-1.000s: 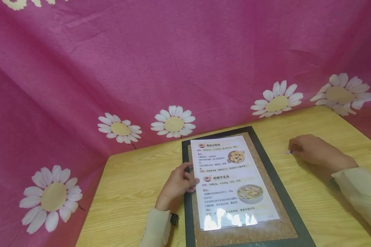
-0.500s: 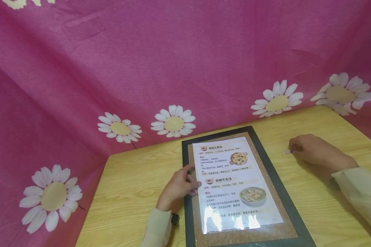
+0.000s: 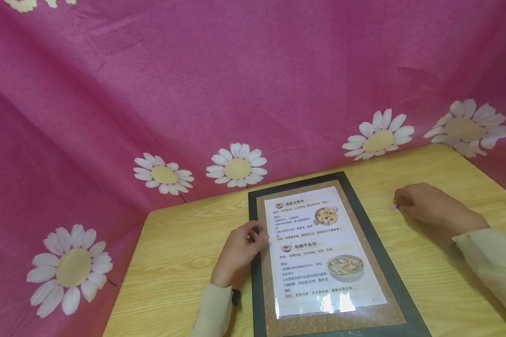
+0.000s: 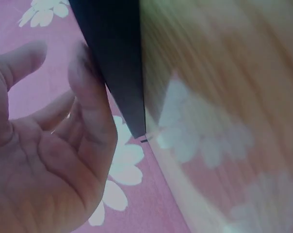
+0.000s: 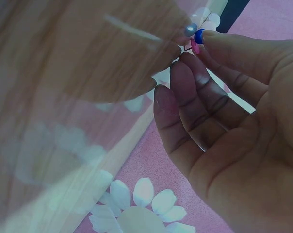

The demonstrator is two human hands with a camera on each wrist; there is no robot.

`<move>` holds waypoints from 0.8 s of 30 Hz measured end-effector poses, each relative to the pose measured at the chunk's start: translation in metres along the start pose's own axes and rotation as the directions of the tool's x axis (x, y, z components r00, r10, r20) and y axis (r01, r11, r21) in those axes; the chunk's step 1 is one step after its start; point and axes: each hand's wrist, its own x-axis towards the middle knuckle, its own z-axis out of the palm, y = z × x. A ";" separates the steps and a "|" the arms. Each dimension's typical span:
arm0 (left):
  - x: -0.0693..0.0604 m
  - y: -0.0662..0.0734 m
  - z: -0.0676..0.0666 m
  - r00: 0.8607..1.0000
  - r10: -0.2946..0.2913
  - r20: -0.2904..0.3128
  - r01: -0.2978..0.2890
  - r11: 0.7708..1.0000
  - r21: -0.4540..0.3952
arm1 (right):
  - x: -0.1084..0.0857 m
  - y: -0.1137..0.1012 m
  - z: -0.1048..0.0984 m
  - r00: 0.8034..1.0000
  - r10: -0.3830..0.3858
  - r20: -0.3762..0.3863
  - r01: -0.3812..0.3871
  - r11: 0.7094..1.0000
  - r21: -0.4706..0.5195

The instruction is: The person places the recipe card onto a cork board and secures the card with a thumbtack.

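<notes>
A laminated recipe sheet [image 3: 316, 252] lies flat on a black-framed cork board [image 3: 392, 306], printed with two soup dishes. Beside its left edge is my left hand [image 3: 238, 250], fingers loosely bent over the frame. In the left wrist view, thumb and fingers of the left hand [image 4: 59, 141] stand apart with nothing between them. Right of the board, my right hand [image 3: 432, 206] rests low at the table. In the right wrist view, the thumb of the right hand [image 5: 234, 116] pinches a blue round-headed pushpin [image 5: 199, 36]; a pink pushpin [image 5: 195, 46] is close beside the fingertips.
The board lies on a yellow wood-grain table [image 3: 185, 262]. A magenta cloth [image 3: 236, 84] with white daisies hangs behind and to the sides. Glare shows on the sheet's lower part.
The sheet has shifted right and slightly down on the cork board. My left fingers have come off its edge and drawn slightly upward. The right hand has stayed in place.
</notes>
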 end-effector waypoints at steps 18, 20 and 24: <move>0.004 -0.025 -0.018 0.993 -0.100 0.059 0.107 0.983 -0.147 | -0.001 0.000 0.000 1.000 0.030 0.003 -0.030 1.000 -0.004; 0.003 -0.025 -0.018 0.992 -0.111 0.067 0.120 0.982 -0.148 | -0.001 -0.001 0.000 0.999 0.032 0.004 -0.032 0.999 0.000; 0.002 -0.026 -0.018 0.989 -0.129 0.076 0.138 0.982 -0.128 | -0.001 -0.001 0.001 1.000 0.028 0.007 -0.028 1.000 0.009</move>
